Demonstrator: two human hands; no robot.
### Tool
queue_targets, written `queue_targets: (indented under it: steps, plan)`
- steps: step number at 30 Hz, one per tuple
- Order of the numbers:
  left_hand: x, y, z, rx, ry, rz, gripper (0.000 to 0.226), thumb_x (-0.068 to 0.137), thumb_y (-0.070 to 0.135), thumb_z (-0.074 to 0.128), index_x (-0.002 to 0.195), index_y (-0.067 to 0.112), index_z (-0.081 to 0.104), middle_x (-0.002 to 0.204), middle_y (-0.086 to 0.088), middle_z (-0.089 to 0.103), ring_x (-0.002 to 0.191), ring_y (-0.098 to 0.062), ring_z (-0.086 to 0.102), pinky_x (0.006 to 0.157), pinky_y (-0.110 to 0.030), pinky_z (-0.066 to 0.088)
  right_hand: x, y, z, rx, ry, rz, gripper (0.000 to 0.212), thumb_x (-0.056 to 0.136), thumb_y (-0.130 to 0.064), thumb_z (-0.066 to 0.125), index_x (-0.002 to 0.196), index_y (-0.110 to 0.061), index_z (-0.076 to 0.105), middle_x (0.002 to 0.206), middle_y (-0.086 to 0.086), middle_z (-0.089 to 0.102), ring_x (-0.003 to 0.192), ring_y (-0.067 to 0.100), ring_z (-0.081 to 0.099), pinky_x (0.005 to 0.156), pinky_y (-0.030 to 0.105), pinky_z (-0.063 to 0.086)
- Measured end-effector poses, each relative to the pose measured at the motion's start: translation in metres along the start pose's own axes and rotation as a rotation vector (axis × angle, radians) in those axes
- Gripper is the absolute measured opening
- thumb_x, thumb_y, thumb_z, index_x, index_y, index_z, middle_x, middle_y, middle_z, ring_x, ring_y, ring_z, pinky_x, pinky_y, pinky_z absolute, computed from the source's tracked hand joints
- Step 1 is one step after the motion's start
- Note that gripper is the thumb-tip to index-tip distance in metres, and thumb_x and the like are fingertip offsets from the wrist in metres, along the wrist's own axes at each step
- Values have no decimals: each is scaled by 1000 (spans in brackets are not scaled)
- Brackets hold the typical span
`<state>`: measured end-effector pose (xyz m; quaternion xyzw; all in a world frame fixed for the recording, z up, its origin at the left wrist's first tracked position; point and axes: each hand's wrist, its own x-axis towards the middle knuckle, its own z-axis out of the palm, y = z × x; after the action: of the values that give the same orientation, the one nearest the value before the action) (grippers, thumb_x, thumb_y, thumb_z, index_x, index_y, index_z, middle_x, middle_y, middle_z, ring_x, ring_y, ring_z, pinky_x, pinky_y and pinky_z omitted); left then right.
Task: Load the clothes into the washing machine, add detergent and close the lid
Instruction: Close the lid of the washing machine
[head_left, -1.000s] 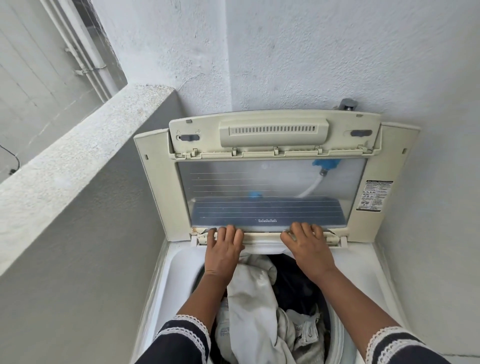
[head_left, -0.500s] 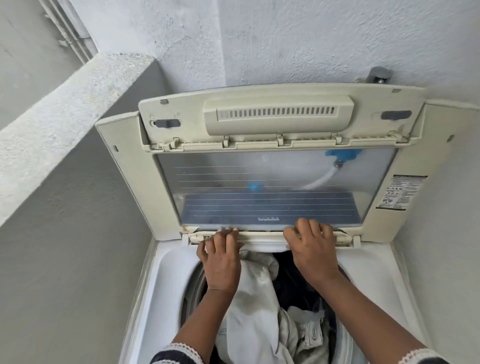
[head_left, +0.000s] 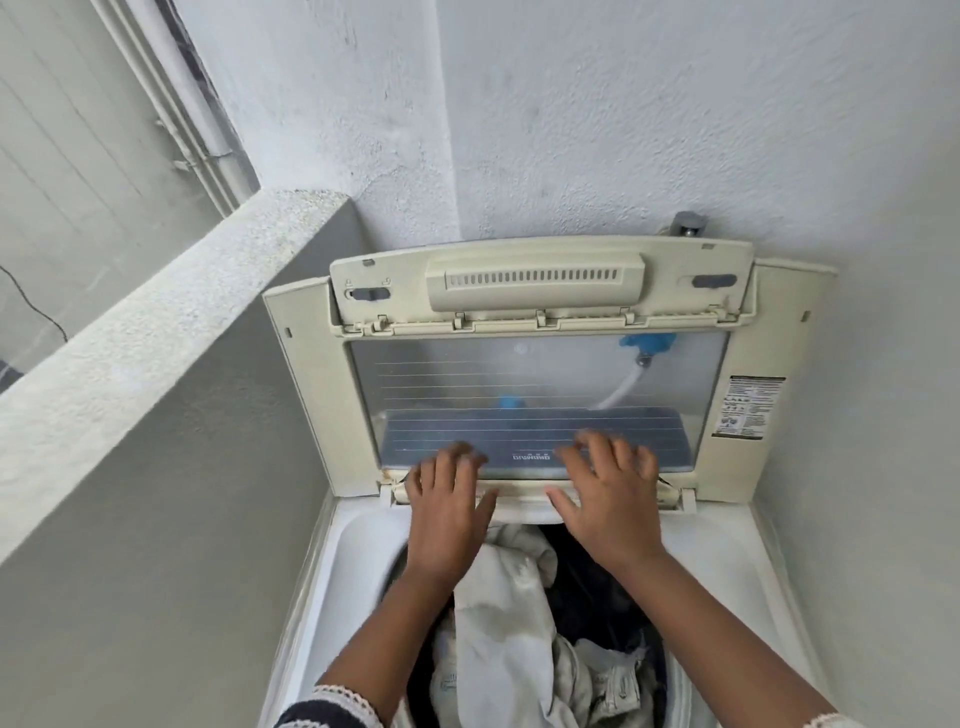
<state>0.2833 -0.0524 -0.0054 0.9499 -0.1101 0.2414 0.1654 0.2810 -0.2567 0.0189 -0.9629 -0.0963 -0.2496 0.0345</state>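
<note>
While lid (head_left: 535, 395) stands upright directly beyond drum, your left hand (head_left: 447, 512) and right hand (head_left: 608, 506) rest spread, fingers straight, on its lower edge, gripping nothing; clothes (head_left: 509, 618) below.

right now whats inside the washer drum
The drum holds clothes: a pale cream garment lies on top, dark fabric behind it. Anything deeper is covered by these, and both forearms cross over the opening. No detergent shows.
</note>
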Motion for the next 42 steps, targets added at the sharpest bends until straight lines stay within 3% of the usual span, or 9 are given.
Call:
queue_targets:
  steps: [3, 6, 9, 12, 17, 23, 26, 30, 42]
  plan:
    - [65, 18, -47, -100, 235, 51, 33, 91, 35, 62, 116, 15, 56, 125, -10, 55, 115, -28, 48, 92, -40, 34, 51, -6, -48, 62, 233, 37, 42, 87, -47, 66, 119, -21, 65, 125, 9, 55, 118, 31, 47, 95, 48, 31]
    - [142, 33, -86, -90, 374, 87, 39, 90, 34, 65, 119, 8, 58, 131, -14, 52, 127, -31, 45, 103, -44, 34, 112, -4, -90, 57, 359, 93, 46, 93, -47, 56, 130, -20, 58, 138, 11, 51, 134, 35, 41, 106, 53, 26]
    - [183, 43, -95, -93, 280, 96, 51, 95, 48, 55, 128, 10, 54, 137, -10, 50, 132, -28, 44, 111, -43, 27, 158, 6, -105, 75, 245, 143, 50, 98, -51, 41, 132, -17, 55, 138, 8, 52, 138, 32, 37, 115, 57, 19]
    - [188, 50, -90, -15, 267, 69, 53, 97, 55, 44, 122, 11, 57, 122, -5, 60, 119, -26, 53, 110, -45, 31, 169, 13, -100, 42, 130, 149, 57, 99, -56, 27, 125, -15, 56, 122, 7, 59, 123, 31, 48, 114, 58, 23]
    - [199, 47, -108, 124, 165, 89, 62, 95, 64, 33, 110, 11, 61, 104, -6, 62, 97, -29, 57, 92, -40, 40, 175, 16, -116, 47, 37, 131, 56, 98, -57, 29, 120, -14, 58, 116, 9, 62, 111, 35, 52, 104, 51, 32]
    - [192, 56, -142, 227, -35, 67, 85, 84, 79, 17, 109, 9, 58, 107, -9, 61, 101, -29, 54, 88, -39, 39, 164, 16, -147, 26, -109, 99, 58, 98, -61, 29, 128, -16, 50, 126, 11, 60, 118, 36, 50, 101, 49, 33]
    - [181, 60, -159, 260, -90, 65, 80, 85, 82, 25, 97, 10, 59, 98, -7, 63, 97, -29, 57, 84, -41, 40, 147, 9, -164, -12, -139, 114, 58, 98, -61, 26, 129, -17, 48, 124, 10, 62, 119, 38, 50, 104, 51, 30]
    - [165, 64, -180, 248, -172, 82, 79, 76, 91, 20, 68, 17, 47, 66, 1, 55, 73, -26, 60, 65, -34, 40, 124, 3, -180, -10, -144, 100, 57, 96, -65, 23, 118, -20, 51, 111, 5, 66, 109, 35, 55, 95, 49, 33]
    - [96, 76, -216, 270, -238, 132, 88, 69, 96, 21, 65, 15, 57, 61, 0, 58, 59, -19, 55, 52, -25, 34, 47, -13, -210, 201, -70, 148, 51, 91, -69, 44, 96, -22, 65, 84, -2, 64, 89, 24, 57, 82, 37, 29]
